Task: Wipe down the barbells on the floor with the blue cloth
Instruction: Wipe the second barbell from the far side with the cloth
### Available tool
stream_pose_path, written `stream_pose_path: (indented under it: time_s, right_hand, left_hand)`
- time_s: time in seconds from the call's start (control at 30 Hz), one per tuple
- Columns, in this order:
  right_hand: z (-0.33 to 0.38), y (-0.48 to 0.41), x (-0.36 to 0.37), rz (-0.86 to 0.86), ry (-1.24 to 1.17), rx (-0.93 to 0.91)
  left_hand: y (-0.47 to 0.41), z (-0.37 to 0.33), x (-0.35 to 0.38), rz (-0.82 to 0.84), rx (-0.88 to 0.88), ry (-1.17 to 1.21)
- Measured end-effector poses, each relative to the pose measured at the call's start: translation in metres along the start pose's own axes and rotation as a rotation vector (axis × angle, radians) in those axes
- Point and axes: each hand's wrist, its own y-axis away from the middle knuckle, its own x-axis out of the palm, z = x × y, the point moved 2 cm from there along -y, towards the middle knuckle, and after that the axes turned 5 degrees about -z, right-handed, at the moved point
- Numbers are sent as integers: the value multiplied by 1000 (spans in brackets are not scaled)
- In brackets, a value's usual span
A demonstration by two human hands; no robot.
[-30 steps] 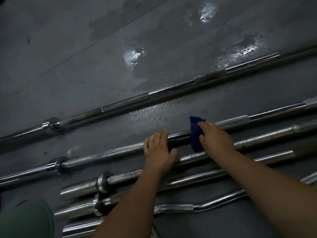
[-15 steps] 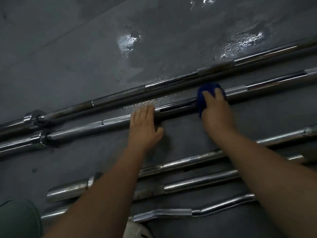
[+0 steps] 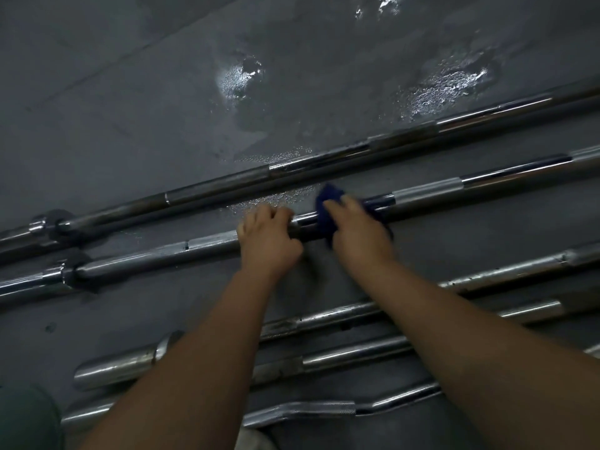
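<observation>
Several chrome barbells lie side by side on the dark floor. My left hand point(image 3: 268, 237) curls over the shaft of the second barbell point(image 3: 428, 194) from the far side. Just to its right, my right hand point(image 3: 355, 230) presses a dark blue cloth point(image 3: 326, 206) onto the same shaft. The cloth wraps over the bar and is partly hidden under my fingers. The farthest barbell point(image 3: 227, 185) lies close behind it. More bars point(image 3: 503, 272) lie nearer me, partly hidden under my forearms.
Wet patches point(image 3: 240, 79) glisten on the floor beyond the bars, and droplets sit between the two far bars. A curved bar point(image 3: 324, 409) lies nearest me. A green-clad knee point(image 3: 26, 417) shows at the bottom left corner.
Both hands rolled the bar away from me until it lay close beside the farthest bar. My left hand's fingers have curled tighter on it, and my right hand with the cloth has slid left towards it.
</observation>
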Motion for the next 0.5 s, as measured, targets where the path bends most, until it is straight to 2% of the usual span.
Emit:
stream_pose_path:
  time_s: [0.07, 0.1, 0.27, 0.33, 0.4, 0.5]
  right_hand:
    - [4, 3, 7, 105, 43, -134]
    - [-5, 2, 4, 95, 30, -119]
    - [-45, 9, -28, -298, -165, 190]
    - [-51, 15, -39, -394, -283, 358]
    - [-54, 24, -49, -415, -429, 530]
    - [-50, 48, -53, -343, -578, 584]
  left_hand:
    - [10, -1, 4, 20, 2, 2]
    - [15, 0, 5, 20, 13, 1]
    - [38, 3, 3, 1, 91, -17]
    - [46, 2, 1, 19, 91, -4]
    - [54, 0, -3, 47, 81, 15]
    - [69, -1, -4, 65, 82, 19]
